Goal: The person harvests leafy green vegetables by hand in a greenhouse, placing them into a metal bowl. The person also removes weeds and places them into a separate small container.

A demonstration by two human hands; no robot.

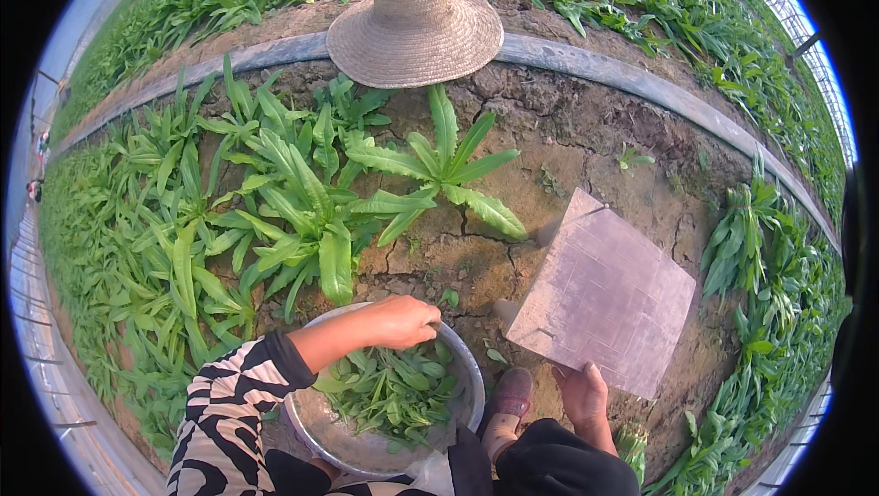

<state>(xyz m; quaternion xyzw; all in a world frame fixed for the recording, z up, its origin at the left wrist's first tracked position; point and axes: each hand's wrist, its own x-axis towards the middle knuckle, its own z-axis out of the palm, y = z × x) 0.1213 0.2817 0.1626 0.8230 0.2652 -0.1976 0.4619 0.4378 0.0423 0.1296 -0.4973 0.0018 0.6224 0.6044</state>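
My left hand (pixel 404 323) reaches across a round metal basin (pixel 474 376), its fingers closed at the far rim. Cut green leaves (pixel 395 389) lie in a heap inside the basin. By its near edge, my right hand (pixel 585 393) grips a small low stool (pixel 608 297), thumb on top and fingers underneath. The stool has a dusty square seat with a tile-like pattern, and it is tilted over the soil. Parts of its legs show at the left side. The fingertips of my left hand are partly hidden.
A straw hat (pixel 415 25) rests on a grey hose (pixel 604 73) crossing the bed. Leafy plants (pixel 302 207) grow at left and ahead. Tied bundles of greens (pixel 738 242) lie along the right, another bundle (pixel 632 448) near my leg. My shoe (pixel 511 393) stands on cracked soil (pixel 439 262).
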